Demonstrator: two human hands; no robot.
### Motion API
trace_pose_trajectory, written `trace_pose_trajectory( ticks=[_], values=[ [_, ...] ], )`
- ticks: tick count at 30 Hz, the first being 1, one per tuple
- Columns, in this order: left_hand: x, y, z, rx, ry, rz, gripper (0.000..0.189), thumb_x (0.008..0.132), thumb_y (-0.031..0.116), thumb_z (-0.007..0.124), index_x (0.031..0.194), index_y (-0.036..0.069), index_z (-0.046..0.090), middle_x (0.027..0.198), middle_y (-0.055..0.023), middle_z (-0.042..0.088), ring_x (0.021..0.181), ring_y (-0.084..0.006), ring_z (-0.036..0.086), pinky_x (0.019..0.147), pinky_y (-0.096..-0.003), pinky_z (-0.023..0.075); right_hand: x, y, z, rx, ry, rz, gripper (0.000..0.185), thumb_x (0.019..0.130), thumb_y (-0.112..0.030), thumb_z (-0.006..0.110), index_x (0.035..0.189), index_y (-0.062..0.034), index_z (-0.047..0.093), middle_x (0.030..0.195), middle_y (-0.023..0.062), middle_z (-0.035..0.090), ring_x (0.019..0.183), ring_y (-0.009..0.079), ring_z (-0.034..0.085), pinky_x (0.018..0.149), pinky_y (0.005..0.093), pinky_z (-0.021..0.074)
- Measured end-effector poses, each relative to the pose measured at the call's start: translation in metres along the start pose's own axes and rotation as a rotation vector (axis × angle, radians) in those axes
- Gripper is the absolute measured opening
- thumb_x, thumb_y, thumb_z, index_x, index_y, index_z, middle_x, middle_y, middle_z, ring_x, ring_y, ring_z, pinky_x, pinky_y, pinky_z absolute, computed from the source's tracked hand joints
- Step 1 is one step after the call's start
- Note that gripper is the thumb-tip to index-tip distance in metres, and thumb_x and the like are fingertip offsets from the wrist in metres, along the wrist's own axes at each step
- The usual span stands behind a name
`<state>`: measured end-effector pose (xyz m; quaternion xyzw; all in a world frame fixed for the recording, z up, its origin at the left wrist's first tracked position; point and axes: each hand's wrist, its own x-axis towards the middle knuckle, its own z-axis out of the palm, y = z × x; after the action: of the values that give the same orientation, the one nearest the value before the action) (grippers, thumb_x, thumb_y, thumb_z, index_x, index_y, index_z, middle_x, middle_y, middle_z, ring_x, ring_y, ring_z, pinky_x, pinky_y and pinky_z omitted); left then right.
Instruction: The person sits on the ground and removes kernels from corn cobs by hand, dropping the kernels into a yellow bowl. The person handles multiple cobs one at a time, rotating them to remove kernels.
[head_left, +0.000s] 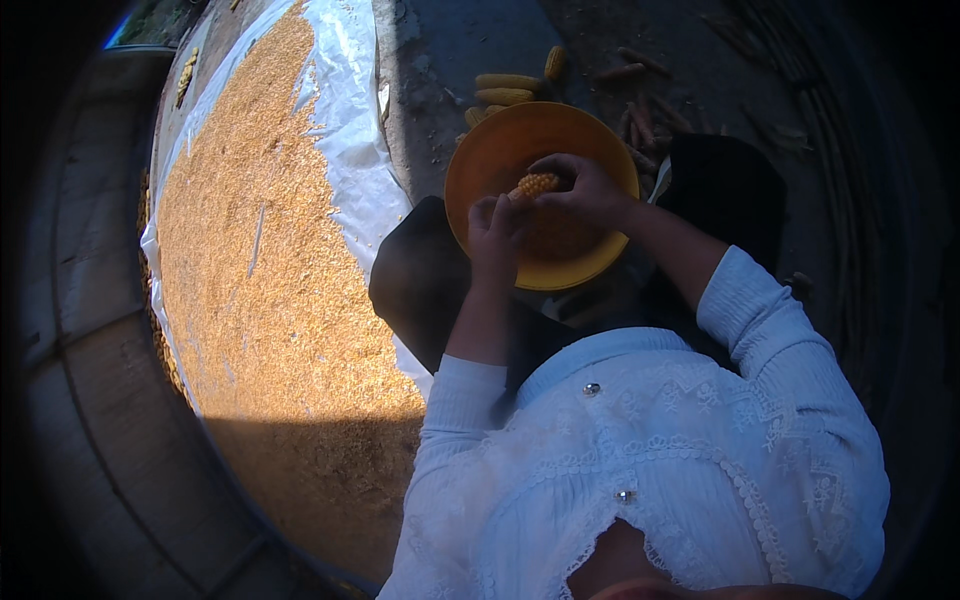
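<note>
Over a round orange-yellow basin (574, 274), my two hands hold one partly shelled corn cob (538, 184). My left hand (496, 225) grips its lower left end, where bare cob shows. At the other end, my right hand (585, 187) has its fingers curled around the part that still bears yellow kernels. The basin sits between my knees, and its inside lies in shade, so how much it contains is hard to tell. Several whole corn ears (504, 97) lie on the ground just beyond its rim.
To the left, a wide layer of loose corn kernels (262, 300) is spread on white plastic sheeting (352, 135). Stripped reddish cobs (645, 124) are scattered beyond the basin at the right. Long thin stalks (832, 187) run along the far right.
</note>
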<state>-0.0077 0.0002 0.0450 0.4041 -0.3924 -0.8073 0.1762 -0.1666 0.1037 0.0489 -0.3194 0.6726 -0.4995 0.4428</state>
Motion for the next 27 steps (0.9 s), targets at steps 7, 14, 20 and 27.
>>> trace_pose_trajectory(
  ticks=[7,14,20,27],
  values=[
    [0.001,-0.005,-0.002,0.099,-0.079,0.0,0.049,0.091,0.027,0.065,0.13,0.003,0.048,0.112,-0.0086,0.06,0.097,-0.0165,0.061,0.083,-0.0286,0.0499,-0.002,-0.001,-0.002,0.052,-0.02,-0.08,0.059,0.077,-0.018,0.077,0.129,-0.0062,0.053,0.126,0.0131,0.057,0.119,0.023,0.054,0.103,0.0372,0.0439],
    [0.001,-0.005,-0.009,0.262,-0.281,0.05,0.041,0.092,0.02,0.063,0.129,0.002,0.055,0.116,-0.0058,0.062,0.1,-0.0138,0.06,0.084,-0.0269,0.049,-0.006,-0.003,-0.005,0.267,-0.007,0.01,0.058,0.083,-0.03,0.074,0.13,-0.0036,0.052,0.127,0.014,0.057,0.118,0.0231,0.056,0.103,0.0356,0.0439],
    [-0.002,-0.008,0.0,0.475,-0.148,0.197,0.059,0.09,0.011,0.064,0.143,0.007,0.038,0.115,-0.011,0.062,0.102,-0.0159,0.063,0.084,-0.0282,0.0497,-0.007,-0.006,-0.006,0.23,0.044,0.182,0.043,0.09,-0.031,0.065,0.122,-0.0029,0.061,0.116,0.0121,0.065,0.108,0.0185,0.062,0.095,0.0326,0.049],
    [-0.009,-0.018,0.004,0.821,-0.219,0.32,0.074,0.085,0.004,0.066,0.147,0.026,0.032,0.121,-0.0174,0.062,0.108,-0.0244,0.063,0.088,-0.0347,0.0533,0.001,0.021,0.004,0.158,-0.005,0.075,0.035,0.095,-0.026,0.057,0.121,-0.0025,0.062,0.112,0.0123,0.066,0.104,0.0191,0.064,0.091,0.0328,0.05]
  ],
)
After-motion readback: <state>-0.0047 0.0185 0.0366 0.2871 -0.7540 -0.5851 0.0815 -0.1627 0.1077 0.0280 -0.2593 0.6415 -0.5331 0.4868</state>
